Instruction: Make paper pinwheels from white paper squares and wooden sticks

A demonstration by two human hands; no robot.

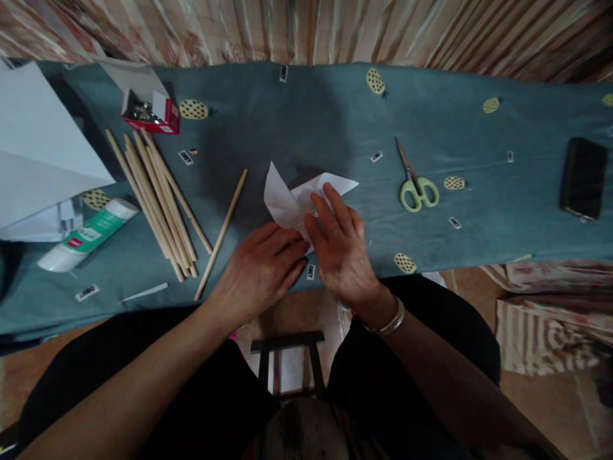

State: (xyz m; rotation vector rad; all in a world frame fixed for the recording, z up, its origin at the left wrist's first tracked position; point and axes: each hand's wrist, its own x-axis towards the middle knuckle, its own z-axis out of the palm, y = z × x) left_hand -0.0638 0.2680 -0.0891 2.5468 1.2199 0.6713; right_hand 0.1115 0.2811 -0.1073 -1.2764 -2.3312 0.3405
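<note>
A white paper pinwheel [282,198] with curled, pointed blades lies over the green cloth near the front edge, between my hands. My left hand [265,262] pinches its lower side with thumb and fingers. Over its right part rests my right hand [340,243], its fingers partly spread and touching the paper; whatever lies under those fingertips is hidden. One wooden stick [221,233] lies apart to the left of my left hand. Green-handled scissors [416,182] lie to the right with their tips pointing away.
Several wooden sticks [153,198] lie bunched at the left. Behind them stands an opened red box [165,118] of small metal pieces. A glue stick [89,236], white paper sheets [45,147] and a paper strip [146,292] are nearby. A dark phone [583,177] lies far right.
</note>
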